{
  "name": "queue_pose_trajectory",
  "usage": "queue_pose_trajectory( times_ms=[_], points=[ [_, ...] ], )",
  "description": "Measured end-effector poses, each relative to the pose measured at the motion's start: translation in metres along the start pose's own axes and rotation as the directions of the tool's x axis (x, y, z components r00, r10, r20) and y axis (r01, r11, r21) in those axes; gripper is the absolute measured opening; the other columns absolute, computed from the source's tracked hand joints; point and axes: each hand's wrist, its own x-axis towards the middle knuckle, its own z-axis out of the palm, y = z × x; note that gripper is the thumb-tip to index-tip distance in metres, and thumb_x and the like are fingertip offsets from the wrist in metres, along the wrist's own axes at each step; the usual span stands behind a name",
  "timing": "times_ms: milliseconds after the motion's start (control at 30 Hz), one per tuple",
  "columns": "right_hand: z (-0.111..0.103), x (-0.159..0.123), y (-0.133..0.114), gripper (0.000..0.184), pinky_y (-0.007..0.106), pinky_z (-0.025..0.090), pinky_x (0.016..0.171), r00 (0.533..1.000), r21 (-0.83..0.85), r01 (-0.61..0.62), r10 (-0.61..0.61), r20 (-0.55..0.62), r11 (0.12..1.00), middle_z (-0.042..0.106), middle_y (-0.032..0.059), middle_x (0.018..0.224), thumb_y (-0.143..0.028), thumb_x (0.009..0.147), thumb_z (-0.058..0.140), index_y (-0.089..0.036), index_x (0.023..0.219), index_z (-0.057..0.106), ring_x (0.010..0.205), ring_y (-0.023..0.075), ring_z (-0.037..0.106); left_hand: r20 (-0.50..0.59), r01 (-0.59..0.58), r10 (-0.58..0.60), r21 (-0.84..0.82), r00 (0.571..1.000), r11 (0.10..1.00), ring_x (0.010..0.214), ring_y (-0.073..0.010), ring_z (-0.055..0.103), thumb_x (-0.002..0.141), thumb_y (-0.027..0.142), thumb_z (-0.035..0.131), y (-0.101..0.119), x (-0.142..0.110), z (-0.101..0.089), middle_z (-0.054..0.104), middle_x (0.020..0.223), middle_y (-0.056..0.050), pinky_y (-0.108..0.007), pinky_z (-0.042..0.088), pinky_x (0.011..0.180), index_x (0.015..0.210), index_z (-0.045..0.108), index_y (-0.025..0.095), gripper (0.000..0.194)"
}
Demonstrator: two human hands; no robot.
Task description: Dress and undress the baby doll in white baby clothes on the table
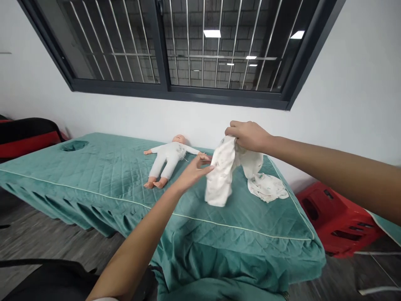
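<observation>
My right hand [249,136] is closed on the top of white baby pants [221,177] with a small faint print, holding them above the bed. Two leg-like lengths of cloth hang down, the left one slightly blurred. At the left edge of this cloth is my left hand [199,165], its thumb and fingers apart and the fingertips against the fabric. Left of my hands, a baby doll [171,154] in a white suit lies on its back, arms spread and feet bare. Another white printed baby garment [267,187] lies crumpled on the bed to the right.
The bed has a green quilted cover [103,167] with a face hole [74,145] toward its left end. A red plastic stool [338,221] stands beyond the right end. Behind the bed are a white wall and a barred window [181,94]. A black and red chair [29,138] is at far left.
</observation>
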Motion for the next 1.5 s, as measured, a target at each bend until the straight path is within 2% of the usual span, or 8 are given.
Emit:
queue_pose_trajectory(
  times_ms=[267, 533, 733, 867, 967, 1233, 1400, 1500],
  points=[
    [-0.041, 0.003, -0.021, 0.029, 0.03, 0.017, 0.055, 0.963, -0.202, 0.17, -0.206, -0.174, 0.965, 0.062, 0.0105, 0.113, -0.017, 0.097, 0.037, -0.019, 0.12, 0.055, 0.075, 0.0167, 0.056, -0.051, -0.17, 0.183, 0.199, 0.982, 0.965, 0.14, -0.0289, 0.04, 0.073, 0.044, 0.076, 0.034, 0.024, 0.004, 0.042, 0.152, -0.012, -0.041, 0.038, 0.112, 0.141, 0.039, 0.022, 0.08],
    [-0.042, 0.006, -0.024, 0.041, 0.03, 0.027, 0.061, 0.983, 0.03, -0.181, 0.182, -0.038, 0.983, 0.071, 0.0104, 0.093, -0.031, 0.094, 0.044, -0.02, 0.133, 0.046, 0.074, 0.0232, 0.061, -0.305, 0.014, 0.143, 0.459, 0.942, 0.888, 0.081, -0.0226, 0.06, 0.075, 0.024, 0.057, 0.036, 0.025, 0.008, 0.067, 0.086, -0.003, -0.032, 0.044, 0.073, 0.088, 0.058, 0.02, 0.014],
    [-0.026, -0.009, -0.008, 0.04, 0.03, 0.033, 0.066, 0.985, 0.028, 0.003, -0.008, 0.174, 1.0, 0.07, 0.0082, 0.086, -0.017, 0.089, 0.042, -0.025, 0.128, 0.052, 0.071, 0.0223, 0.061, -0.398, -0.026, 0.304, 0.569, 0.866, 0.822, 0.09, -0.0238, 0.061, 0.081, 0.026, 0.053, 0.037, 0.019, -0.022, 0.069, 0.09, -0.004, -0.031, 0.044, 0.081, 0.092, 0.062, 0.022, 0.014],
    [-0.008, -0.009, -0.014, 0.038, 0.031, 0.042, 0.067, 0.961, 0.218, -0.189, 0.135, 0.243, 0.957, 0.071, 0.0149, 0.098, -0.024, 0.089, 0.043, -0.021, 0.125, 0.056, 0.083, 0.0272, 0.066, -0.437, -0.013, 0.302, 0.552, 0.847, 0.834, 0.091, -0.0252, 0.062, 0.082, 0.026, 0.053, 0.045, 0.023, -0.022, 0.068, 0.09, -0.005, -0.032, 0.044, 0.08, 0.095, 0.061, 0.022, 0.015],
    [0.01, -0.003, -0.034, 0.03, 0.031, 0.049, 0.068, 0.916, 0.557, -0.354, 0.157, 0.37, 0.751, 0.071, 0.0174, 0.103, -0.022, 0.086, 0.048, -0.015, 0.111, 0.062, 0.082, 0.0256, 0.069, -0.473, 0.071, 0.23, 0.538, 0.851, 0.84, 0.094, -0.0279, 0.062, 0.083, 0.023, 0.051, 0.048, 0.03, -0.009, 0.067, 0.093, -0.007, -0.036, 0.044, 0.083, 0.099, 0.059, 0.021, 0.018],
    [0.074, -0.001, -0.095, 0.026, 0.031, 0.059, 0.07, 0.872, 0.807, -0.386, 0.108, 0.477, -0.446, 0.075, 0.007, 0.094, -0.029, 0.08, 0.06, -0.019, 0.104, 0.064, 0.077, 0.0192, 0.07, -0.126, -0.138, 0.149, 0.092, 0.981, 0.986, 0.127, -0.0252, 0.053, 0.083, 0.036, 0.067, 0.031, -0.001, -0.005, 0.057, 0.135, -0.009, -0.035, 0.043, 0.105, 0.126, 0.055, 0.023, 0.046],
    [0.104, 0.001, -0.132, 0.031, 0.036, 0.059, 0.083, 0.848, 0.691, -0.16, 0.26, 0.462, -0.705, 0.075, 0.0073, 0.103, -0.031, 0.077, 0.059, -0.022, 0.106, 0.064, 0.096, 0.0238, 0.07, -0.183, 0.018, -0.011, 0.037, 0.983, 0.999, 0.141, -0.0313, 0.039, 0.055, 0.035, 0.091, -0.036, -0.028, -0.003, 0.039, 0.154, -0.014, -0.042, 0.035, 0.116, 0.145, 0.036, 0.023, 0.106],
    [0.124, -0.005, -0.158, 0.037, 0.043, 0.059, 0.085, 0.855, 0.67, -0.206, 0.202, 0.478, -0.713, 0.074, 0.0076, 0.102, -0.042, 0.075, 0.06, -0.025, 0.107, 0.066, 0.101, 0.0283, 0.069, -0.273, 0.098, -0.116, -0.081, 0.955, 0.992, 0.123, -0.0297, 0.057, 0.063, 0.038, 0.084, -0.082, -0.051, 0.01, 0.06, 0.133, -0.014, -0.044, 0.044, 0.108, 0.133, 0.048, 0.019, 0.081]
  ],
)
